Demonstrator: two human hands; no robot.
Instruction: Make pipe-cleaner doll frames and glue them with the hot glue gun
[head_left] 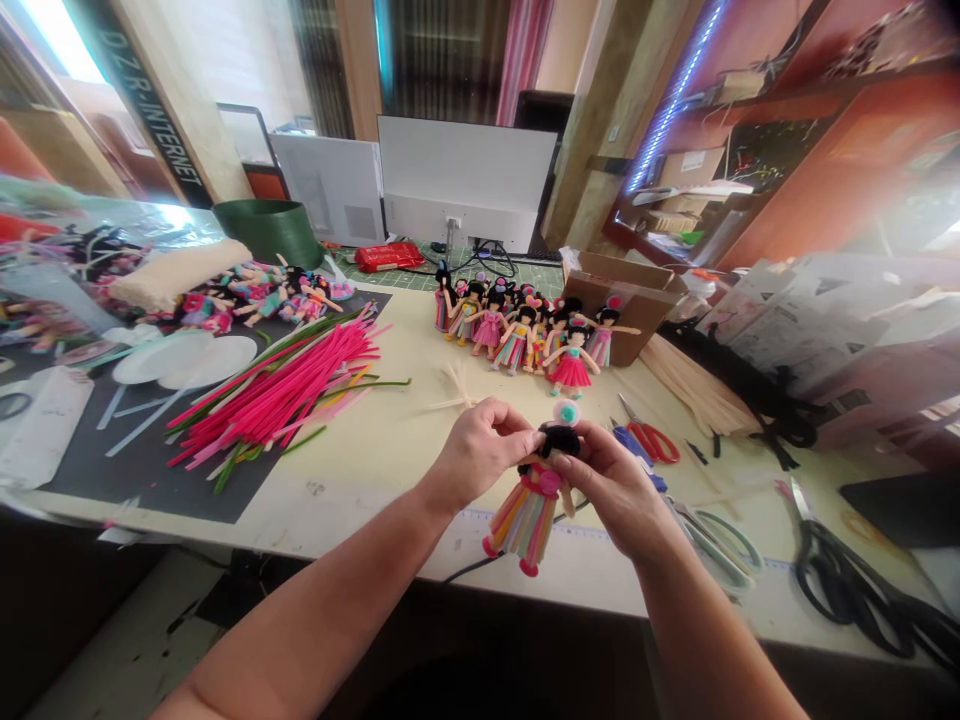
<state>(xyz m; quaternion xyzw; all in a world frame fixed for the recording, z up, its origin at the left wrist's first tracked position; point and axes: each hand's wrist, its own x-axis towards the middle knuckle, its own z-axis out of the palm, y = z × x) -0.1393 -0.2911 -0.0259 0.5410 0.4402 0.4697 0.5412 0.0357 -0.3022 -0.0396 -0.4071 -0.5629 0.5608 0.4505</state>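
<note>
Between my two hands, above the front edge of the table, is a pipe-cleaner doll (pixel 525 510) with black hair, a striped skirt, pink feet and a pale round ornament with a teal centre on its head. My left hand (pixel 484 450) pinches the left side of the doll's head with thumb and fingertips. On the other side, my right hand (pixel 611 480) is closed on the head, its thumb at the front. The doll hangs upright, slightly tilted, and my fingers cover part of its face and arms.
Finished dolls (pixel 517 325) stand in a group before a cardboard box (pixel 622 300). Pink and green pipe cleaners (pixel 292 390) lie left. Red-handled scissors (pixel 651 440), pale-handled scissors (pixel 724 545) and black scissors (pixel 847 590) lie right. Beige pipe cleaners (pixel 686 385) are behind them. A monitor (pixel 465 180) stands at the back.
</note>
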